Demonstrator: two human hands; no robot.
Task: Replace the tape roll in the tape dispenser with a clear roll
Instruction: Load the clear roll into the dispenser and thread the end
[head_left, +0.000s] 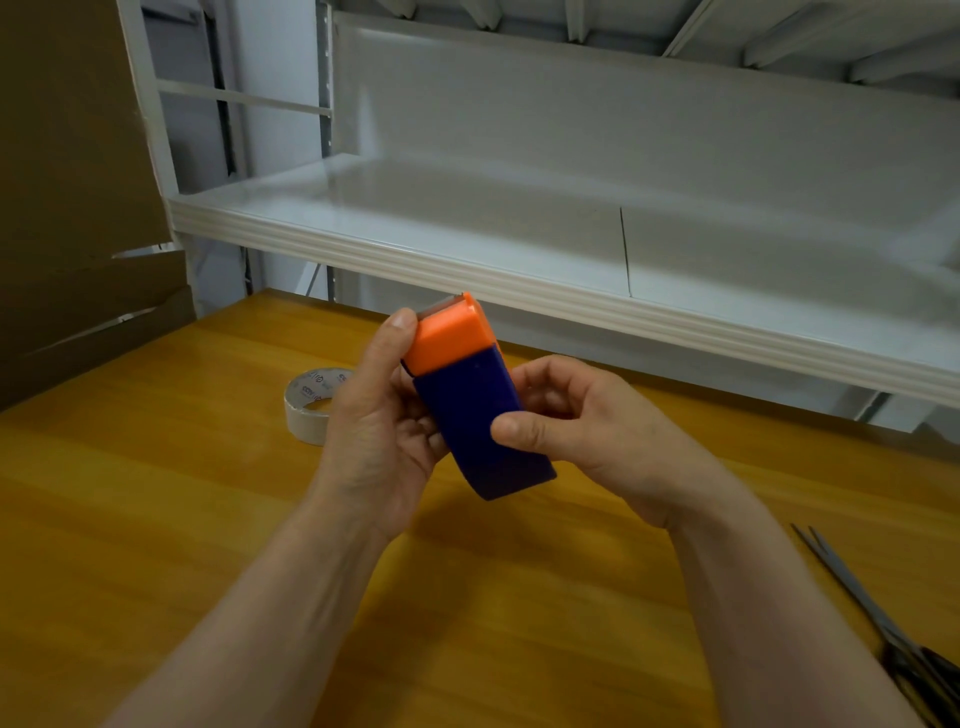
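Note:
I hold a tape dispenser (470, 410) above the wooden table, tilted with its orange cap end up and away and its dark blue body toward me. My left hand (382, 421) grips its left side, thumb up against the orange cap. My right hand (566, 421) grips the right side, thumb pressed on the blue face. A metal cutter edge shows at the orange tip. A whitish tape roll (311, 405) with a printed core lies flat on the table behind my left hand, partly hidden by it. Whatever roll sits inside the dispenser is hidden.
Scissors (883, 623) lie on the wooden table (156, 519) at the lower right. A white metal shelf (519, 280) overhangs the table's far edge. Brown cardboard (78, 208) stands at the far left.

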